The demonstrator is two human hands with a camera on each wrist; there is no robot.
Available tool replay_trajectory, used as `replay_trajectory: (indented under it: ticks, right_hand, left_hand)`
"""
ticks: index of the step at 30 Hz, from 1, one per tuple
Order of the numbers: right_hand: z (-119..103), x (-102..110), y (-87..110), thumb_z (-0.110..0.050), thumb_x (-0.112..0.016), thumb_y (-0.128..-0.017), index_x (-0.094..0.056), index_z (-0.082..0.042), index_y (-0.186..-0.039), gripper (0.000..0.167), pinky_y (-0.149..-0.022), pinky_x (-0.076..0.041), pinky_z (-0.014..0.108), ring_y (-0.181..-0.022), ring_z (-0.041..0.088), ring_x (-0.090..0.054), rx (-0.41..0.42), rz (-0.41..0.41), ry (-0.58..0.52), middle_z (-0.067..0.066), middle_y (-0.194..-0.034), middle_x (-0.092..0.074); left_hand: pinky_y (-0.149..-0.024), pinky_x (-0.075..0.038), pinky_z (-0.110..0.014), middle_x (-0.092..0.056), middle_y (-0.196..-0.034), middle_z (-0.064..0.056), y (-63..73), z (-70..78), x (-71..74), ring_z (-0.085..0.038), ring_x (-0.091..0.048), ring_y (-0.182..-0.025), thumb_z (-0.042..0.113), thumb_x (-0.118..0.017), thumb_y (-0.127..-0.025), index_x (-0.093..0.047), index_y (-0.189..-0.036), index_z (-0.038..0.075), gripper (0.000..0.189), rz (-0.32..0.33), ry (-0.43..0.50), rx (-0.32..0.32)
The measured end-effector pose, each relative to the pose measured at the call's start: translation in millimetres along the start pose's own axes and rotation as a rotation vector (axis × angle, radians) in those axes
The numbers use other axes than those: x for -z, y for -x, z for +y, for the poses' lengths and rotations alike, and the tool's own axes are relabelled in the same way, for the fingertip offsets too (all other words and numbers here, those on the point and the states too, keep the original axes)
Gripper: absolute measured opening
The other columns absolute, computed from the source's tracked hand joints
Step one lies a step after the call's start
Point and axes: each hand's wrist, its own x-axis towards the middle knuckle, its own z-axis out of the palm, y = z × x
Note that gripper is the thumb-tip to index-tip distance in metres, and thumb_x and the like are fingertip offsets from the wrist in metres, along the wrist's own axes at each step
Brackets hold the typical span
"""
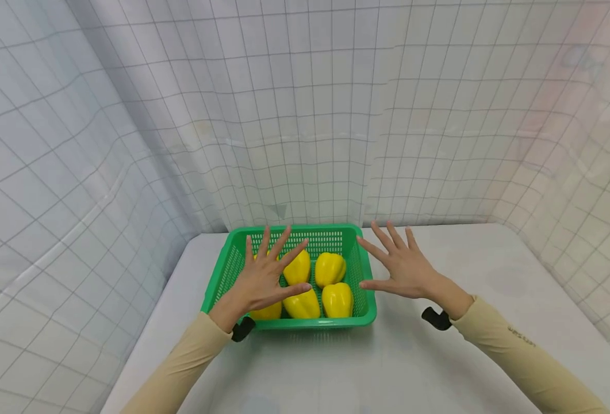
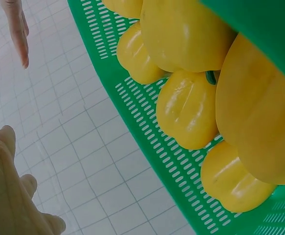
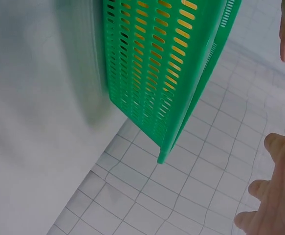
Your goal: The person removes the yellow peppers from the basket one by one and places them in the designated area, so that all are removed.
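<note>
A green slotted plastic basket (image 1: 310,324) holds several yellow bell peppers (image 1: 330,269), which also fill much of the left wrist view. My left hand (image 1: 264,280) hovers over the basket's left part with its fingers spread, hiding some of the peppers behind it. Beyond the basket's right rim, my right hand (image 1: 404,270) is held up with fingers spread and thumb pointing at the rim. Neither hand holds anything. From the right wrist, the basket's slotted side wall (image 3: 147,63) shows, with yellow behind the slots.
The basket stands toward the back of a white table (image 1: 470,264). White grid-patterned curtains (image 1: 305,115) hang behind it and along both sides. Each wrist carries a small black device, one of them (image 1: 436,318) under the right cuff.
</note>
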Motion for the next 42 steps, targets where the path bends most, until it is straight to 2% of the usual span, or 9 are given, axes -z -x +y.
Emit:
replay_trajectory:
  ticks: [7, 13, 16, 20, 25, 28, 31, 34, 42]
  right_hand:
    - [2, -7, -4.0, -0.069, -0.052, -0.083, -0.029, -0.019, -0.150, 0.087, -0.106, -0.010, 0.059, -0.141, 0.033, -0.010, 0.054, 0.130, -0.050, 0.011, -0.156, -0.015]
    - [2, -10, -9.2, -0.062, -0.053, -0.087, -0.046, -0.011, -0.140, 0.074, -0.104, -0.022, 0.053, -0.134, 0.032, -0.029, 0.111, 0.258, -0.092, 0.014, -0.146, -0.035]
    - [1, -11, -11.2, -0.058, -0.054, -0.089, -0.054, -0.009, -0.133, 0.066, -0.100, -0.028, 0.052, -0.127, 0.031, -0.038, 0.126, 0.314, -0.120, 0.014, -0.139, -0.044]
    - [1, -14, -14.4, -0.054, -0.055, -0.090, -0.060, -0.007, -0.124, 0.058, -0.094, -0.036, 0.050, -0.119, 0.029, -0.047, 0.146, 0.377, -0.145, 0.012, -0.129, -0.053]
    - [-2, -15, -16.7, -0.053, -0.051, -0.093, -0.060, -0.005, -0.122, 0.057, -0.089, -0.042, 0.046, -0.110, 0.027, -0.054, 0.149, 0.396, -0.177, 0.010, -0.119, -0.060]
    - [-4, -17, -17.2, -0.052, -0.050, -0.094, -0.061, -0.005, -0.121, 0.055, -0.089, -0.042, 0.046, -0.107, 0.026, -0.056, 0.145, 0.386, -0.191, 0.008, -0.116, -0.061]
    - [-6, -18, -17.6, -0.050, -0.052, -0.094, -0.062, -0.006, -0.119, 0.052, -0.089, -0.041, 0.045, -0.104, 0.024, -0.057, 0.150, 0.383, -0.214, 0.006, -0.113, -0.063]
    - [-9, -19, -17.8, -0.047, -0.055, -0.093, -0.062, -0.007, -0.118, 0.048, -0.088, -0.041, 0.045, -0.103, 0.024, -0.058, 0.158, 0.381, -0.239, 0.006, -0.111, -0.064]
    - [-13, -23, -17.9, -0.035, -0.069, -0.086, -0.064, -0.008, -0.114, 0.039, -0.083, -0.045, 0.043, -0.097, 0.022, -0.060, 0.168, 0.374, -0.265, 0.004, -0.107, -0.065]
  left_hand:
    - [-0.108, -0.010, -0.056, -0.012, -0.157, -0.007, 4.4, -2.2, 8.5, -0.034, -0.017, -0.139, 0.069, -0.047, -0.085, -0.023, -0.152, 0.029, 0.082, 0.120, 0.058, -0.020]
    - [-0.098, -0.036, -0.052, -0.044, -0.142, -0.008, 19.1, -11.8, 18.0, -0.031, -0.044, -0.124, 0.046, -0.063, -0.088, -0.048, -0.141, 0.017, 0.062, 0.253, 0.205, 0.035]
    - [-0.087, -0.046, -0.049, -0.054, -0.132, -0.007, 30.4, -17.2, 24.5, -0.029, -0.051, -0.116, 0.041, -0.063, -0.090, -0.057, -0.132, 0.016, 0.050, 0.273, 0.256, 0.101]
    - [-0.080, -0.048, -0.049, -0.059, -0.124, -0.005, 47.9, -24.7, 28.5, -0.026, -0.056, -0.111, 0.038, -0.062, -0.092, -0.060, -0.129, 0.017, 0.043, 0.286, 0.330, 0.210]
    - [-0.077, -0.049, -0.045, -0.065, -0.110, -0.004, 66.6, -35.4, 19.7, -0.024, -0.061, -0.096, 0.031, -0.064, -0.092, -0.063, -0.124, 0.014, 0.037, 0.365, 0.443, 0.301]
    - [-0.068, -0.049, -0.038, -0.064, -0.098, -0.002, 75.9, -42.5, 11.0, -0.019, -0.059, -0.083, 0.029, -0.063, -0.092, -0.067, -0.117, 0.013, 0.029, 0.406, 0.447, 0.371]
    - [-0.059, -0.045, -0.035, -0.061, -0.092, -0.001, 84.3, -49.0, 1.8, -0.018, -0.055, -0.077, 0.027, -0.061, -0.093, -0.069, -0.110, 0.012, 0.024, 0.412, 0.430, 0.447]
    - [-0.062, -0.043, -0.038, -0.060, -0.099, -0.008, 91.6, -54.1, -8.1, -0.025, -0.053, -0.084, 0.028, -0.061, -0.093, -0.069, -0.112, 0.009, 0.028, 0.384, 0.411, 0.508]
    - [-0.090, -0.033, -0.060, -0.039, -0.134, -0.026, 100.2, -68.4, -32.1, -0.043, -0.034, -0.119, 0.037, -0.061, -0.092, -0.049, -0.137, 0.004, 0.056, 0.249, 0.513, 0.637]
